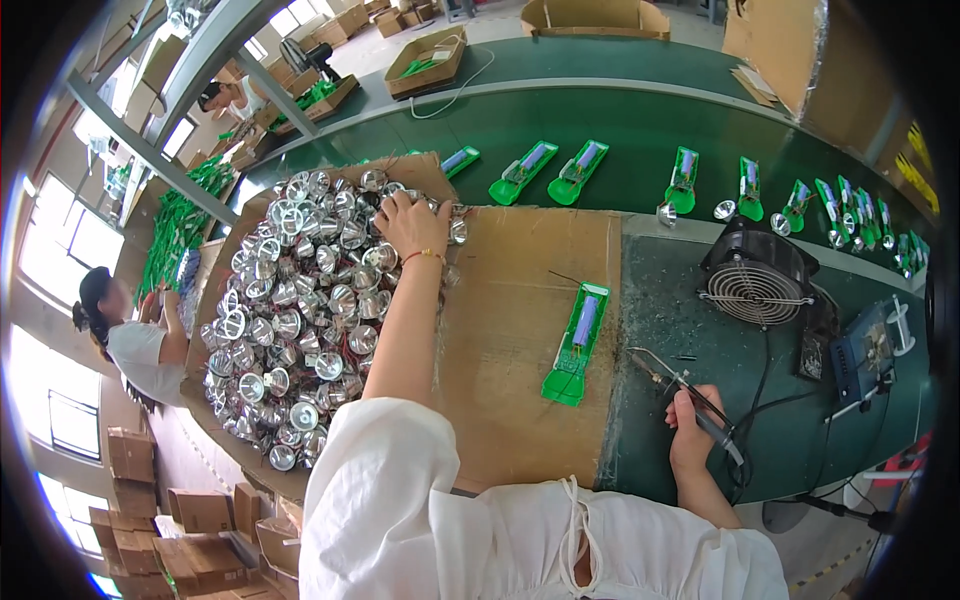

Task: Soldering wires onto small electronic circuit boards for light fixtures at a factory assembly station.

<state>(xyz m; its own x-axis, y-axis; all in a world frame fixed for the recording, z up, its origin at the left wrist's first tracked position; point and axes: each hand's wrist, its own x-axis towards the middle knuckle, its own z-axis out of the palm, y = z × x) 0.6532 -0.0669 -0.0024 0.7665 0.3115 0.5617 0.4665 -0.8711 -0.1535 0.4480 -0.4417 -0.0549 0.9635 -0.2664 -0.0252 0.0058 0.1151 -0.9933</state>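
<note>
My left hand (414,228) reaches over the far right corner of a pile of silvery lamp reflectors (290,300) and touches those at the top. Its fingers are spread, and their tips are partly lost among the shiny cups. In my right hand (690,432) is a soldering iron (712,425), its thin metal end pointing to the far left. Between the hands, a green flashlight housing (577,345) lies on a cardboard sheet (490,350). A purple-blue battery cell (585,320) and thin wires sit inside it.
A cardboard box (225,440) holds the reflectors. Behind the cardboard, several green housings (578,172) line a green belt, some beside reflectors. At right are a black fan (757,290) and a blue soldering station (862,352) with cables. A person (150,340) works at far left.
</note>
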